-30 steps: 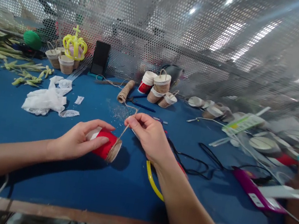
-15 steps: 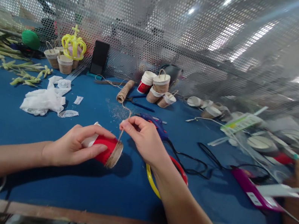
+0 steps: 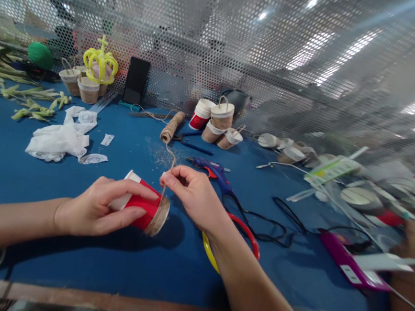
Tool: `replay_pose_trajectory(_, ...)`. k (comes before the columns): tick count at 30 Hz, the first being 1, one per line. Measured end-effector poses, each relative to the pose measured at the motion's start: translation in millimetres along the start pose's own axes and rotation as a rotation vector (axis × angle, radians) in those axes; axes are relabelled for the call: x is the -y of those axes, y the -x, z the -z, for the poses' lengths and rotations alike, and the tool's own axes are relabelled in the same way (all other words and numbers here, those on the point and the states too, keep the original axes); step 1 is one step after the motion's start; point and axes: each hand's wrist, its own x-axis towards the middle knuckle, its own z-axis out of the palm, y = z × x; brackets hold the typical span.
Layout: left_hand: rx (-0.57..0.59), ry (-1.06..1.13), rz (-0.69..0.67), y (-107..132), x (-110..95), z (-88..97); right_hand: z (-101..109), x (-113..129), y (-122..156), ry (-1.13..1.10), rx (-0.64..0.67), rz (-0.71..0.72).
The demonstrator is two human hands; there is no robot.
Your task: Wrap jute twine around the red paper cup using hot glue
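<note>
My left hand (image 3: 103,207) is closed around a red and white paper cup (image 3: 145,210), tilted on its side with its base toward the right. Brown twine (image 3: 157,219) is wound in several turns around the base end. Between thumb and forefinger, my right hand (image 3: 189,192) pinches the loose strand just above the cup. That strand runs back to a twine roll (image 3: 172,126) lying on the blue table (image 3: 100,270). Beyond my right hand lies a blue hot glue gun (image 3: 215,171), and scissors with red and yellow handles (image 3: 245,231) are partly hidden under my right forearm.
Twine-wrapped cups (image 3: 221,118) stand at the back, near pliers (image 3: 197,146) and a phone (image 3: 136,81). Crumpled white paper (image 3: 58,141) lies left. A purple power strip (image 3: 349,261) and black cable are at right, beside another person's hand (image 3: 413,243).
My right hand has moved slightly left and down with the strand, closer to the cup. The cup has turned a little in my left hand, showing more of its white rim.
</note>
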Motion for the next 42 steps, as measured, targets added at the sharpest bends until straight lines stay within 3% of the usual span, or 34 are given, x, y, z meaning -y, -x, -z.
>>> replay_pose_trajectory(18,-0.019,-0.028,-0.050,3.3,-2.4,1.6,-4.7,-4.5,1.0,0.002,0.054,-0.020)
replay_pose_trajectory(22,-0.040,0.039,0.099,2.1,-1.8,0.7,-6.3,-8.7,-2.5,0.137,0.068,-0.039)
replay_pose_trajectory(26,-0.173,0.182,0.419,-7.9,1.9,-1.8,-3.0,-12.5,-6.1,0.337,-0.055,-0.075)
replay_pose_trajectory(29,-0.254,0.452,0.695,-16.3,8.3,-4.5,0.2,-8.5,-2.9,0.314,-0.147,-0.053)
replay_pose_trajectory(31,-0.291,0.581,0.799,-19.2,12.0,-5.7,-0.8,-3.6,1.5,0.214,-0.090,-0.023)
replay_pose_trajectory(35,-0.284,0.561,0.799,-19.2,13.3,-6.2,-9.6,2.8,8.0,0.054,0.070,-0.019)
replay_pose_trajectory(42,-0.209,0.383,0.712,-16.4,12.0,-7.2,-19.1,6.7,6.9,0.030,0.008,-0.127)
